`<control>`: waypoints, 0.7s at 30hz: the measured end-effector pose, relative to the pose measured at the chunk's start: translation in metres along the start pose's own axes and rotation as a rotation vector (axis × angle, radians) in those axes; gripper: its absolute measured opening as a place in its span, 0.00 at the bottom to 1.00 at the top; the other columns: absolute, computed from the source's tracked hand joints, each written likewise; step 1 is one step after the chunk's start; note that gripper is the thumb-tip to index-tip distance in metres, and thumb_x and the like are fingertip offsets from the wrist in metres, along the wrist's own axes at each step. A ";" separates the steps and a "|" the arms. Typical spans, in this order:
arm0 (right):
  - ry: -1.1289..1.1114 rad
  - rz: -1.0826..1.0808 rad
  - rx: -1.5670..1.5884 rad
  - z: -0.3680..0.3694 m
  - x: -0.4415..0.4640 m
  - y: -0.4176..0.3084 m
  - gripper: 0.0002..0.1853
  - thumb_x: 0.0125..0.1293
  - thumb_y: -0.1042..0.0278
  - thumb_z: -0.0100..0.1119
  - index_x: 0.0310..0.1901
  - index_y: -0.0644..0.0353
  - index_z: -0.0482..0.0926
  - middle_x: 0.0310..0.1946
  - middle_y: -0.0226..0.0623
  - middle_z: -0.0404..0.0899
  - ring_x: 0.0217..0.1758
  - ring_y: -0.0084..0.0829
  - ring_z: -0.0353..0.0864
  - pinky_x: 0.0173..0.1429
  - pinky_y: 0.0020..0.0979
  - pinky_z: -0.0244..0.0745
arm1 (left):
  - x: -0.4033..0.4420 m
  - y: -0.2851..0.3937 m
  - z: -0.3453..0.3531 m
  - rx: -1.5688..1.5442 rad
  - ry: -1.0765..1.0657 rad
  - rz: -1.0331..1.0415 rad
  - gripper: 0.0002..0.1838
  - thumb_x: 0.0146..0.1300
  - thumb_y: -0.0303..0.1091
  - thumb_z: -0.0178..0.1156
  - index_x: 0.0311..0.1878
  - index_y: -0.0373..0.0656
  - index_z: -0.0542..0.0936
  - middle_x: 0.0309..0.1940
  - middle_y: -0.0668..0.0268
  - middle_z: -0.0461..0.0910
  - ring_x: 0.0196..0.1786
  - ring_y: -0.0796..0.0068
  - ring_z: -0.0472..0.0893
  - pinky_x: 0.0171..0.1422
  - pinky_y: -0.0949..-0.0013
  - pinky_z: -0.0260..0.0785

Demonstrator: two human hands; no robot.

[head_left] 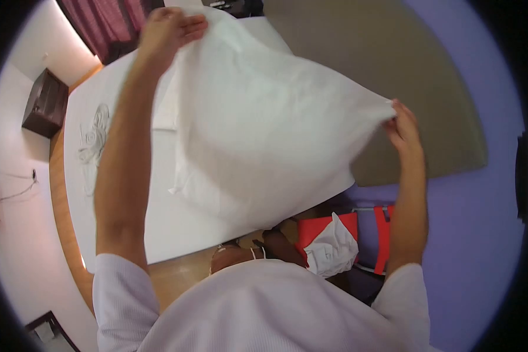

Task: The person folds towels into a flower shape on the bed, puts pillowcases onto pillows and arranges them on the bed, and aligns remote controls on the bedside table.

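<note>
A white linen cloth [264, 117] is spread in the air between my two hands, over the bed. I cannot tell whether it is a sheet or a pillowcase. My left hand [173, 29], raised at the far upper left, grips the cloth's upper corner, its fingers partly extended. At the right, my right hand [405, 126] pinches another corner, pulling the fabric to a point. Below the cloth lies the bed [164, 226], covered in white, part of it hidden by the hanging fabric.
A red chair [383, 234] with a crumpled white cloth [334, 249] stands close to my right. A brownish-grey headboard [428, 88] rises against the purple wall [469, 234]. A rolled, shaped towel [95, 138] lies on the bed's left side. A dark cabinet [46, 102] hangs beyond it.
</note>
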State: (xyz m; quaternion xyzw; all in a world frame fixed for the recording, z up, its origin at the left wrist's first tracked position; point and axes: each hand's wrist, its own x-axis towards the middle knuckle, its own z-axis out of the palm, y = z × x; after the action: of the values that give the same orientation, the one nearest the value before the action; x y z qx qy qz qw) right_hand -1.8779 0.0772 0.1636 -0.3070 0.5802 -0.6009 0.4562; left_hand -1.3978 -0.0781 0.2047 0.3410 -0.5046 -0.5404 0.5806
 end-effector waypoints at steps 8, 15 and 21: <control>0.262 0.655 -0.491 -0.077 0.175 0.289 0.21 0.70 0.47 0.51 0.50 0.57 0.69 0.42 0.38 0.72 0.45 0.38 0.75 0.53 0.51 0.74 | -0.247 -0.307 0.016 1.091 0.286 -0.295 0.39 0.57 0.43 0.67 0.63 0.27 0.62 0.61 0.41 0.66 0.64 0.45 0.66 0.68 0.54 0.59; 0.112 0.827 -0.535 -0.094 0.217 0.407 0.34 0.71 0.42 0.43 0.68 0.60 0.59 0.66 0.45 0.61 0.62 0.48 0.70 0.63 0.48 0.67 | -0.400 -0.408 0.103 -0.073 0.555 -1.623 0.55 0.55 0.45 0.71 0.72 0.46 0.39 0.70 0.51 0.52 0.70 0.47 0.57 0.66 0.36 0.55; 0.137 0.734 -0.412 -0.082 0.342 0.455 0.36 0.69 0.38 0.45 0.66 0.61 0.62 0.63 0.43 0.64 0.62 0.42 0.69 0.63 0.48 0.66 | -0.418 -0.492 0.144 -0.397 0.655 -1.473 0.24 0.63 0.36 0.63 0.60 0.46 0.66 0.56 0.57 0.70 0.56 0.58 0.72 0.55 0.40 0.67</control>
State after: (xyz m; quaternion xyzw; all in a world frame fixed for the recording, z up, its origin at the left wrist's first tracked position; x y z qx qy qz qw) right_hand -1.9993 -0.1576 -0.3470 -0.1242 0.7877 -0.2892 0.5295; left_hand -1.6353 0.2594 -0.3120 0.6154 0.1471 -0.7346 0.2450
